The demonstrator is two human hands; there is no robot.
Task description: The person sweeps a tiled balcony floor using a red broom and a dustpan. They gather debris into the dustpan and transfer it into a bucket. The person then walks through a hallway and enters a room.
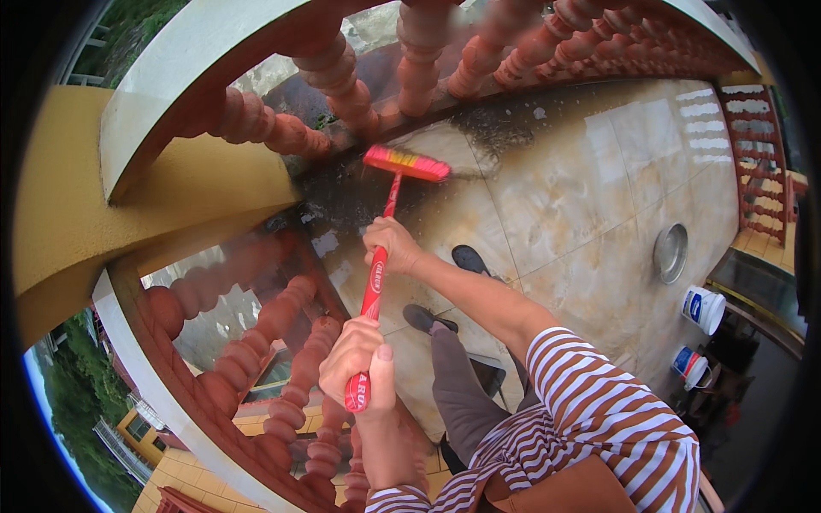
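Both my hands are closed around the red handle of a push broom (372, 295). My left hand (352, 357) wraps the handle close to its end, with the thumb up along it. Farther up the handle, my right hand (393, 244) grips it with the arm stretched forward. The broom's pink-red head (406, 163) has a yellow patch and rests on dark, wet floor beside the base of the balustrade. Whether the bristles press hard on the floor I cannot tell. Dirty brown water (505, 137) lies on the tiles right of the head.
Reddish balusters (419, 68) line the far side, and more balusters (248, 342) stand close on my left. A yellow wall (197, 179) fills the corner between them. On the tiled floor (581, 256) at right are a metal basin (671, 253) and two white buckets (704, 309).
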